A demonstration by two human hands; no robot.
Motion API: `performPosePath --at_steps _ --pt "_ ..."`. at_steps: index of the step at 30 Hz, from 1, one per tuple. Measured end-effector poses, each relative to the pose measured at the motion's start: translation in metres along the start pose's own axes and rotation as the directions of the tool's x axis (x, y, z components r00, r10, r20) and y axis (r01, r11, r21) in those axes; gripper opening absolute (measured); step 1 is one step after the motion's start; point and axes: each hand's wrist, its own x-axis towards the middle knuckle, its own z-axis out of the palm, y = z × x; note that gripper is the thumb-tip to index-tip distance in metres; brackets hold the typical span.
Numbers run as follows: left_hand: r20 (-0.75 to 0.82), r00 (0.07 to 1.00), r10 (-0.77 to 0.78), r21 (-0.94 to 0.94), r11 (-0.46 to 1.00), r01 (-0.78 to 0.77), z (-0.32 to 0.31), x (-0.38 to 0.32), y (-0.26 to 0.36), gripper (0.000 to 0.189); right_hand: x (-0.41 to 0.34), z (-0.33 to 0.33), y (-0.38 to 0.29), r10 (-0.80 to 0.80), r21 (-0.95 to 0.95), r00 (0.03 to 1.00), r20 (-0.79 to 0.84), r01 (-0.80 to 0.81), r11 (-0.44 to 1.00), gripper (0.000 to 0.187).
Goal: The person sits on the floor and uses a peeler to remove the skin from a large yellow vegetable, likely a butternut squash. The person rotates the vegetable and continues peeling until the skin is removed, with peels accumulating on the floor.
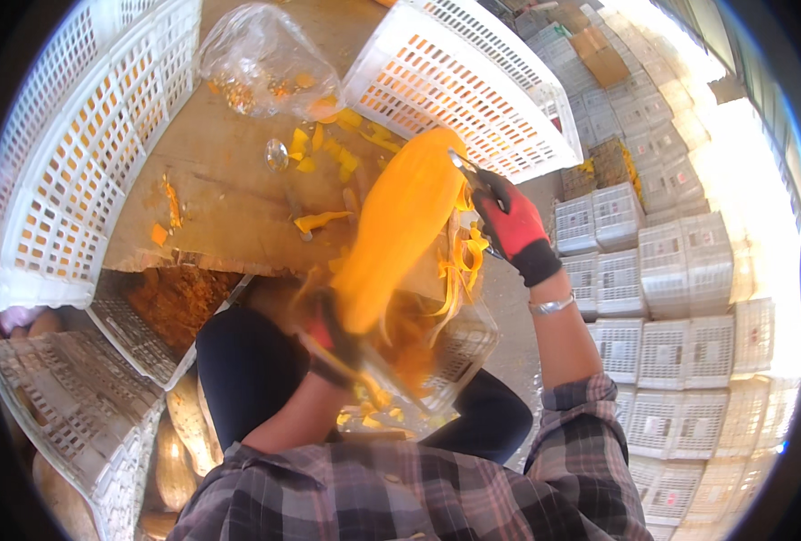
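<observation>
A long peeled orange squash is tilted in front of me, its wide end pointing away. My left hand, in a red and black glove and blurred, grips its narrow near end. At the far end my right hand, gloved alike, is closed around a peeler, whose head lies by the squash's right side. Strips of peel dangle below the right hand. Beneath the squash, between my knees, is a plastic crate with blurred orange peelings in it.
Peel scraps, a metal spoon and a clear plastic bag with seeds lie on the wooden board. White crates stand left and ahead. Unpeeled squashes lie lower left. Stacked crates line the right.
</observation>
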Motion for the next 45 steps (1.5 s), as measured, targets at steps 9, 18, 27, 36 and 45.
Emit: performPosePath --at_steps 9,18,27,36,45 --pt "0.815 0.423 0.395 0.519 -0.177 -0.836 0.109 0.034 0.088 0.062 -0.108 0.013 0.135 0.538 0.609 0.839 -0.081 -0.386 0.693 0.05" --pt "0.824 0.56 -0.08 0.288 -0.793 -0.537 0.183 0.158 0.017 0.045 -0.165 0.068 0.211 0.514 0.854 0.858 0.006 -0.272 0.444 0.05" --pt "0.911 0.269 -0.314 0.104 -0.456 -0.884 0.194 0.21 0.036 0.046 -0.097 0.063 0.231 0.4 0.929 0.916 0.02 -0.164 0.33 0.049" --pt "0.761 0.349 -0.547 0.167 -0.355 -0.92 0.24 0.233 0.016 0.043 -0.225 0.108 0.21 0.13 0.429 0.961 -0.243 -0.014 0.903 0.048" --pt "0.684 0.495 -0.535 0.443 -0.234 -0.865 0.242 0.234 0.017 0.043 -0.197 0.11 0.193 0.058 0.503 0.935 -0.349 0.135 0.854 0.049"
